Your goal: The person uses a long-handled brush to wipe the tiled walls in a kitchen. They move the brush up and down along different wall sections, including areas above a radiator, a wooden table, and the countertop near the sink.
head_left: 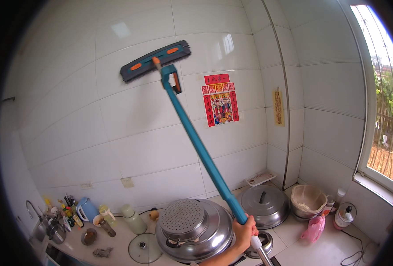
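Note:
A flat mop (155,61) with a dark fringed pad and orange clips is raised against the white tiled wall (143,146); whether the pad touches the tiles cannot be told. Its teal pole (199,143) slants down to the lower right. One hand (245,230) is closed around the lower end of the teal section, just above a silver tube (264,254). The forearm enters from the bottom centre, and I take this hand for my left hand. My right hand is out of view.
Below the mop, the counter holds a large steel lidded pan (196,249), a glass lid (145,248), a domed lid (264,206), bowls, a blue kettle (87,209), bottles and a pink bag (315,228). A red printed poster (220,99) is on the wall. A barred window (387,99) is at right.

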The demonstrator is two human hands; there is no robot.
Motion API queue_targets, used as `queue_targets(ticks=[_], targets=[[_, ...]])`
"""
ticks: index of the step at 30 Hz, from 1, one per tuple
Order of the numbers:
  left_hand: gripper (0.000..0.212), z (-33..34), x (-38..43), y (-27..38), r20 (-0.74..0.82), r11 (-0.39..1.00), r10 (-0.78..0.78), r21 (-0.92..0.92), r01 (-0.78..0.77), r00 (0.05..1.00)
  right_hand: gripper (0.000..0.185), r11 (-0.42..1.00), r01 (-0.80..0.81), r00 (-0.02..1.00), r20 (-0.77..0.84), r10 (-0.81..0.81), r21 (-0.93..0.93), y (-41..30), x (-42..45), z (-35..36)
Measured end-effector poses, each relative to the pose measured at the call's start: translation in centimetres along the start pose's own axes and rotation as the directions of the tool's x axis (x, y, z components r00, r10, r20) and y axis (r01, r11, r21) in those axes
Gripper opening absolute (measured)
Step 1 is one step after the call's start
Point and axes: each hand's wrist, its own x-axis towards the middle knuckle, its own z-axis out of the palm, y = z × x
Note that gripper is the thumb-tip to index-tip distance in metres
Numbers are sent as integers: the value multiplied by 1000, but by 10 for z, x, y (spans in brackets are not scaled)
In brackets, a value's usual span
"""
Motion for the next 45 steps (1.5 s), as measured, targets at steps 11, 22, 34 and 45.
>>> queue_targets(ticks=[11,22,34,45], targets=[[13,157,150,131,327,956,233,96,-278,916,32,941,123,987,57,-148,316,-180,133,-29],[13,114,159,296,261,826,485,175,-535,834,22,881,311,825,360,-436,355,-279,157,29],[12,-49,89,208,-75,875,482,84,-476,873,37,900,414,903,191,-386,-137,-106,141,63],[15,-107,-88,-74,-88,998,59,17,-57,994,32,980,-147,973,160,168,-137,62,-63,18]])
